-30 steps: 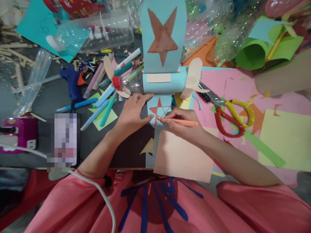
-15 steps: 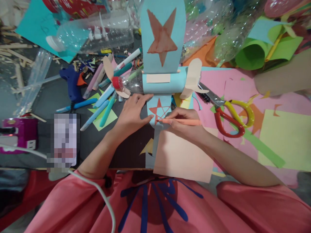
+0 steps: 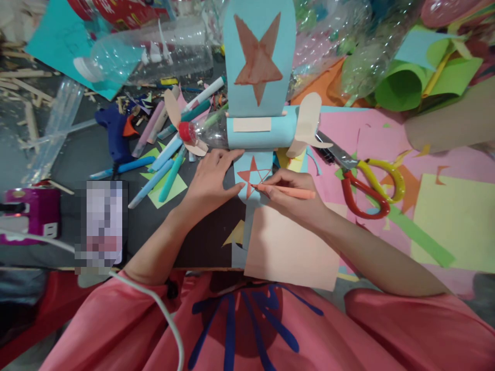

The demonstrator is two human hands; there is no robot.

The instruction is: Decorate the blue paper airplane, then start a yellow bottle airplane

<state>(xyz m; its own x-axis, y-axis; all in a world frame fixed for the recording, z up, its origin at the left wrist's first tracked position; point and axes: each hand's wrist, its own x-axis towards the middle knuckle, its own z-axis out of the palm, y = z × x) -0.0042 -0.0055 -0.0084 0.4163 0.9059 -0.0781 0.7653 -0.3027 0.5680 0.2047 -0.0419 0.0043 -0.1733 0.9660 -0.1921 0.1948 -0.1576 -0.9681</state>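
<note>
My right hand [image 3: 303, 203] grips an orange marker [image 3: 296, 192], its tip on a star [image 3: 247, 178] drawn on the near wing. The star's left part is coloured orange-red; its right part is only outlined. My left hand [image 3: 211, 178] lies with fingers spread, thumb and index finger at that wing's left edge. The wing belongs to a model plane [image 3: 280, 135] made from a plastic bottle wrapped in light blue paper. A red cap [image 3: 186, 132] with a beige propeller is at its left end. The far wing [image 3: 235, 98] bears a larger, fully coloured star.
Scissors [image 3: 373, 188] with red and yellow handles lie to the right on pink paper. Several markers [image 3: 172, 175], a blue glue gun [image 3: 114, 134] and a phone [image 3: 104, 224] lie left. Plastic bottles [image 3: 154, 51] are at the back. A white cable [image 3: 154, 296] crosses my left sleeve.
The marker tip has moved slightly up within the star, and the marker tilts a little more. More of the star's middle looks coloured. My left hand stays in place.
</note>
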